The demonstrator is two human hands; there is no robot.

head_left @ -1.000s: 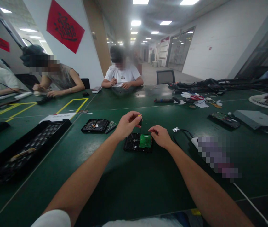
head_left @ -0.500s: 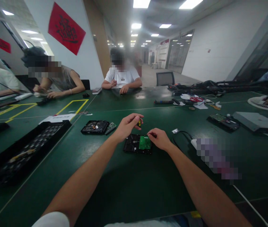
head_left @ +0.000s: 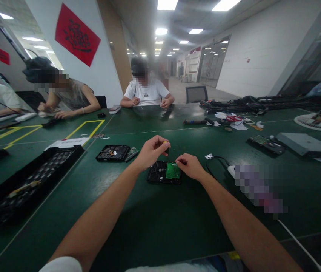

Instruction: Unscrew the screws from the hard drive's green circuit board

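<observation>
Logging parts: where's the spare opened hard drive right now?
Head view, left of centre: the opened hard drive lies on the green table, left of the left hand, right of the black tray.

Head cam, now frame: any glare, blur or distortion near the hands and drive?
Head view: wide-angle bowing, walls lean at the edges; ceiling lights blown out, soft glare on the far table; left hand, right hand and hard drive fairly sharp; yellow-tipped item in the left hand too small to resolve; corridor hazy.

Tool [head_left: 166, 146] mostly hidden by fingers [head_left: 156, 142], tray [head_left: 66, 148] cut off
</observation>
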